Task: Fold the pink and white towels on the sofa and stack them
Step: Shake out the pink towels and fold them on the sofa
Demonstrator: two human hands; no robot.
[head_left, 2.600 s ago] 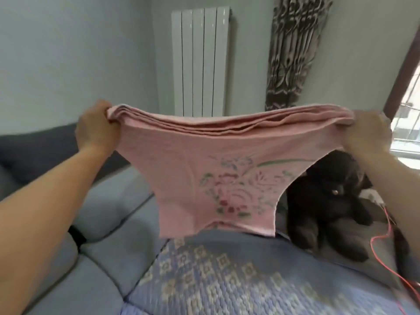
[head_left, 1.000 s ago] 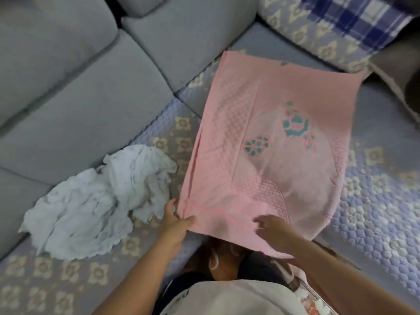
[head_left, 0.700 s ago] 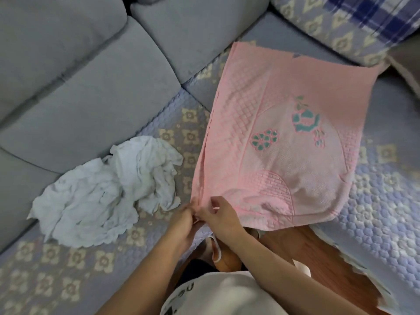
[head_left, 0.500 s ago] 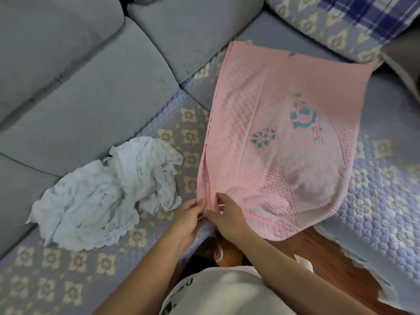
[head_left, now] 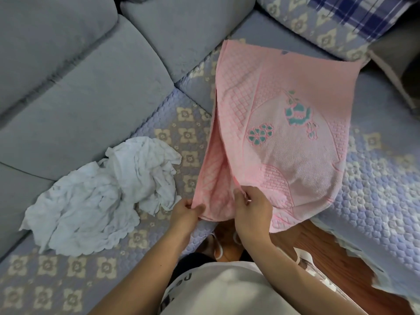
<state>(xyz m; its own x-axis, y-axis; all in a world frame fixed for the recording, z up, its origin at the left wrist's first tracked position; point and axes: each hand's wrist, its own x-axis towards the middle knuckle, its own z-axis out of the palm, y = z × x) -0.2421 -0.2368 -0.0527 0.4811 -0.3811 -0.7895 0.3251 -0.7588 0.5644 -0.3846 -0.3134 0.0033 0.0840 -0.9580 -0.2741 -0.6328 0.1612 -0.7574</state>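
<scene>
A pink terry towel with embossed lattice and teal flower motifs (head_left: 284,137) lies doubled over on the quilted lilac sofa cover with cream flower squares (head_left: 181,133), filling the centre and right of the frame, its far edge near the upper middle and its near edge hanging past the seat front at lower centre. The left hand (head_left: 185,211) pinches the near left corner of the lower layer between thumb and curled fingers, while the right hand (head_left: 252,210) pinches the edge of the upper layer just beside it, so the two layers gape apart along the left side; exactly which fingers of the right hand grip is hard to make out. A crumpled white towel with a scalloped hem (head_left: 100,198) sits in a heap at left centre, near the pink one but apart from it. Grey sofa back cushions (head_left: 86,71) fill the upper left, and a blue plaid cushion (head_left: 354,12) shows at the upper right
</scene>
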